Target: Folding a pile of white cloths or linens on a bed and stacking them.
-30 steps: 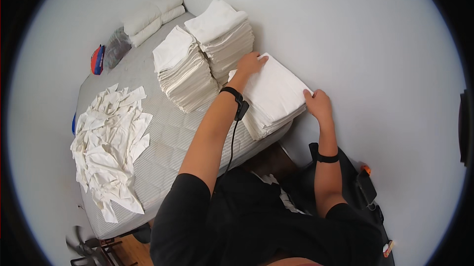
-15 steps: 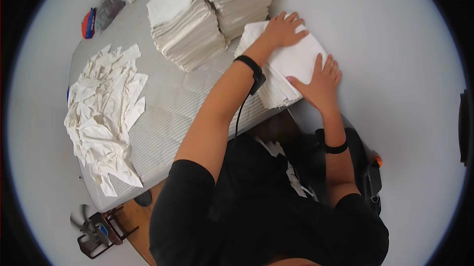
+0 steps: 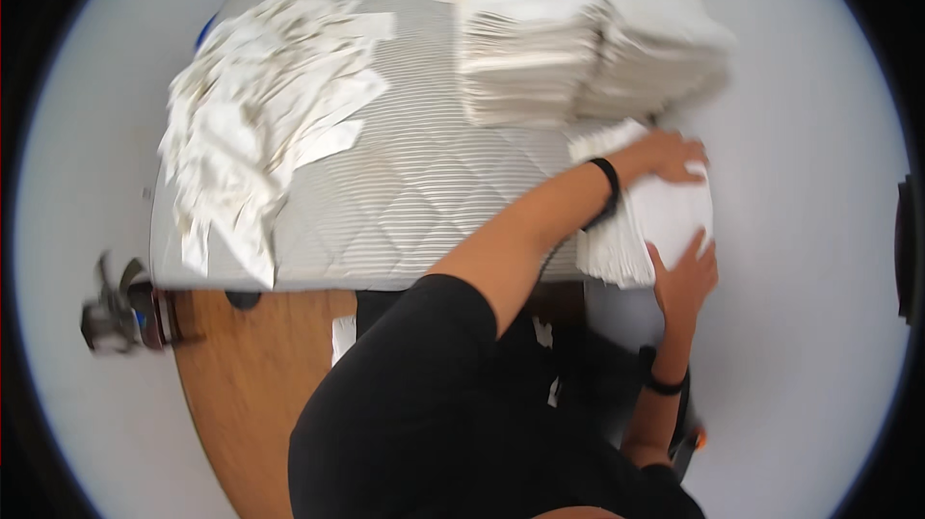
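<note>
A stack of folded white cloths [image 3: 665,211] lies at the right edge of the mattress, close against the wall. My left hand [image 3: 672,155] rests on its far part, fingers reaching over toward the wall side. At the near right corner is my right hand [image 3: 686,278], its thumb spread from the fingers and touching the stack. Neither hand is closed round a cloth. Beyond them stand two taller piles of folded white cloths, a left pile [image 3: 528,37] and a right pile [image 3: 655,27], side by side and slightly blurred.
A loose heap of white cloth pieces [image 3: 255,124] covers the left of the striped mattress [image 3: 414,162]. The wall [image 3: 780,182] borders the right side. A fan [image 3: 116,307] stands at the lower left beside the wooden floor [image 3: 260,365].
My view has turned, so the mattress and piles sit differently in the picture. Both hands stay on the same stack; the left hand's fingers now bend more over its edge.
</note>
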### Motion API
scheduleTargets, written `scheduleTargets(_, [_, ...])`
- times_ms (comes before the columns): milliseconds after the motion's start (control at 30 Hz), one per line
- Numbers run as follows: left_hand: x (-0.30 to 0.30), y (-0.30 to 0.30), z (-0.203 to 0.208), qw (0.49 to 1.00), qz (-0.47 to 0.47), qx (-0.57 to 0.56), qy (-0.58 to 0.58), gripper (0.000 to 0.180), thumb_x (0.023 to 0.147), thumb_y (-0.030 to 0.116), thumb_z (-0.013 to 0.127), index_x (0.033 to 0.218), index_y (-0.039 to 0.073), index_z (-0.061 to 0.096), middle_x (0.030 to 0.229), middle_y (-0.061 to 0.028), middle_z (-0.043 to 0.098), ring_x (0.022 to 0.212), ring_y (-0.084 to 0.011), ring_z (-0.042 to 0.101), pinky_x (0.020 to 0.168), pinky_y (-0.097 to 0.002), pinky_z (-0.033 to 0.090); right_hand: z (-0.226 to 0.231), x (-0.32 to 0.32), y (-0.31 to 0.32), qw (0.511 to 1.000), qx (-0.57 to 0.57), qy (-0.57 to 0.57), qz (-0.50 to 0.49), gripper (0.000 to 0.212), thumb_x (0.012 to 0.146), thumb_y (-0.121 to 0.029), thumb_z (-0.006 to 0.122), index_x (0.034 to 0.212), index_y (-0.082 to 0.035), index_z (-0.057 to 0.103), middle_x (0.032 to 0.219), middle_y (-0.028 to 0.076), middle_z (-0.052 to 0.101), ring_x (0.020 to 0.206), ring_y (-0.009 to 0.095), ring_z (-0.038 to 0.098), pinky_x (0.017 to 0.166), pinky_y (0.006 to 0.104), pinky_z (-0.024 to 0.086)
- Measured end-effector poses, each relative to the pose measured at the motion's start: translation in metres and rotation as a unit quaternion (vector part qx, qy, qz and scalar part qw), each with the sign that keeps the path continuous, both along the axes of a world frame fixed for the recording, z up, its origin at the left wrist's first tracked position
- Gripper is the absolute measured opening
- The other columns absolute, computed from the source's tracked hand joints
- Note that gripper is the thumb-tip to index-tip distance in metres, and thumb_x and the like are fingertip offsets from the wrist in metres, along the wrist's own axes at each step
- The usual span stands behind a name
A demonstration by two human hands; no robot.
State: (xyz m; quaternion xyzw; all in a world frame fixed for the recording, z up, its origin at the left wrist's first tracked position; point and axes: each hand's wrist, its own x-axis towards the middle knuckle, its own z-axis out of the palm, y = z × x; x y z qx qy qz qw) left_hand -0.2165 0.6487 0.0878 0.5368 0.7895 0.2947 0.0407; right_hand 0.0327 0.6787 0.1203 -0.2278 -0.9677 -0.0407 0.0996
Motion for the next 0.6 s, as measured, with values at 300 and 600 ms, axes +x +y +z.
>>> scheduleTargets(300, [-0.001,-0.092,0.037,0.980,0.180,-0.081,-0.037,0.054,0.094,0.050,0.039,0.127,0.013,0.060,0.127,-0.0171,0.062,0.117,-0.0376,0.058,0.099,-0.0506,0.043,0.011,-0.008,0.004,0.998,0.006,-0.055,-0.001,0.100,0.084,-0.075,0.050,0.150,-0.002,0.030,0.149,0.032,0.030,0.138,0.046,0.030,0.113,0.0571,0.023])
scheduleTargets(600, [0.049,-0.489,-0.060,0.748,0.639,0.163,0.074,0.045,0.078,0.028,0.074,0.115,0.006,0.062,0.112,-0.0172,0.063,0.107,-0.0348,0.058,0.095,-0.0459,0.045,0.037,0.005,-0.020,0.941,-0.007,0.304,0.149,0.050,0.097,-0.033,0.053,0.134,0.001,0.051,0.138,0.025,0.049,0.129,0.042,0.042,0.109,0.0514,0.030])
